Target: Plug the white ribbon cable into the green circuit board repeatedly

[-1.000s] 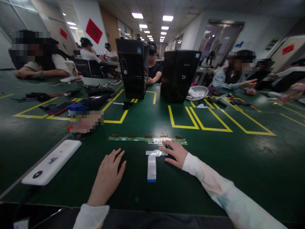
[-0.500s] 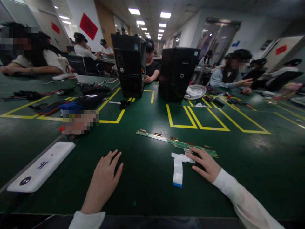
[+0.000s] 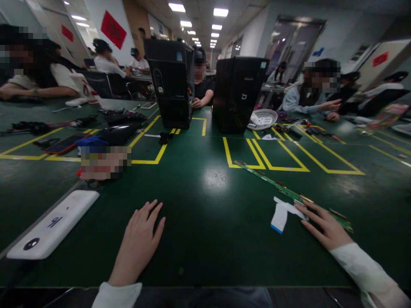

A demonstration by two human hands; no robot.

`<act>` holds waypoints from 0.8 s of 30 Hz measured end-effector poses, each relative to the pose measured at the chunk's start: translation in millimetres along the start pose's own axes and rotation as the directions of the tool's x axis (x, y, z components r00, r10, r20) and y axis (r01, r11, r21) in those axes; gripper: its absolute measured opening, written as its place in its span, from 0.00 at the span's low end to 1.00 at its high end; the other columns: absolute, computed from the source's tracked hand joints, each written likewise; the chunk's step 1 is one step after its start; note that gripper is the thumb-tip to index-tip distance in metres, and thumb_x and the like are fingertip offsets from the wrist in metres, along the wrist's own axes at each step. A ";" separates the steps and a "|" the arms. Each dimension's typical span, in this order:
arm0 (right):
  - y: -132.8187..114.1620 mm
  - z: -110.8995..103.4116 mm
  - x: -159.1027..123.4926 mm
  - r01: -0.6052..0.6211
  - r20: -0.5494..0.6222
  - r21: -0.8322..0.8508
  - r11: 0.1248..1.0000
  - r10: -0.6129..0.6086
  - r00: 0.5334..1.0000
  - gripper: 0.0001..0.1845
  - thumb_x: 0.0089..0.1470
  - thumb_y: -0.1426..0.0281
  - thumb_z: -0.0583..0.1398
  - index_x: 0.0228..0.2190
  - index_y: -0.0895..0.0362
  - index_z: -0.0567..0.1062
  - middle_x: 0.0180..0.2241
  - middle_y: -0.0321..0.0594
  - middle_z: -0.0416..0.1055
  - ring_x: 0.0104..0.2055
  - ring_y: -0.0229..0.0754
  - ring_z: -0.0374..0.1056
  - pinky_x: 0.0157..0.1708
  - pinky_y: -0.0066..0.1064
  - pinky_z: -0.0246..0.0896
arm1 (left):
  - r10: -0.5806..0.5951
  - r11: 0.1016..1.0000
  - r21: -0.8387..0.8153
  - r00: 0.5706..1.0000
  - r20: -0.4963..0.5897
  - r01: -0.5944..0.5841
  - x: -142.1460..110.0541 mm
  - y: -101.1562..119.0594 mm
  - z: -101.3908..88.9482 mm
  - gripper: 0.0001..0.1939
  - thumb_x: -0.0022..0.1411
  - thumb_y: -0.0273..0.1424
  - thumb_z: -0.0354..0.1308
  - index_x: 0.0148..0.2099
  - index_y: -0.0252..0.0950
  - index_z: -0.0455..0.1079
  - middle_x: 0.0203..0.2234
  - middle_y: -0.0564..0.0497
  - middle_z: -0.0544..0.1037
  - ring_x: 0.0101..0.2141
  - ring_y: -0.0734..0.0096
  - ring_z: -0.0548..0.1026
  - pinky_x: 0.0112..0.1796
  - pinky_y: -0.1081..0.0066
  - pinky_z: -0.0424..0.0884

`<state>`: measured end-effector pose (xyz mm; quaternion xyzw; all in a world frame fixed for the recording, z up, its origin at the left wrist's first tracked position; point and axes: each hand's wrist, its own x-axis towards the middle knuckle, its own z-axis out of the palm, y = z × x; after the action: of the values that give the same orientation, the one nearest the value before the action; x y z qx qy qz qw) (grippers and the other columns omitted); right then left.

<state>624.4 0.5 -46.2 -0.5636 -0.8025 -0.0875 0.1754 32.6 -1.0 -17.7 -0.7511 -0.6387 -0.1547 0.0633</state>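
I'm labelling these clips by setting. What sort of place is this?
Probably a shared electronics workroom or training room: a slim green circuit board and white ribbon cable lie on the table, black computer towers stand farther back, and several people sit around the room.

An electronics workroom—set in an office-like hall—is indicated. A broad, flat, dark-green tabletop is marked off with rectangular yellow tape outlines. A tall black box-shaped computer tower is stood at eleven o'clock, a second black computer tower at one. A long, narrow green circuit board is laid toward four o'clock. Farther back, people are seated at tables, lit by rectangular white ceiling lights at twelve.
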 end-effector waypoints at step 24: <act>-3.4 7.8 8.5 -0.501 0.041 -0.362 0.786 0.551 0.834 0.35 0.61 0.49 0.44 0.57 0.56 0.69 0.54 0.57 0.68 0.54 0.61 0.67 0.49 0.51 0.66 | -0.002 1.000 0.008 1.000 0.003 0.002 0.5 0.8 -1.1 0.29 0.68 0.44 0.41 0.62 0.31 0.64 0.59 0.38 0.68 0.60 0.49 0.64 0.58 0.48 0.62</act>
<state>617.3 9.4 -50.0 -0.7912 -0.5965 -0.1299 0.0353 33.3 -1.0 -16.4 -0.7505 -0.6402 -0.1508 0.0653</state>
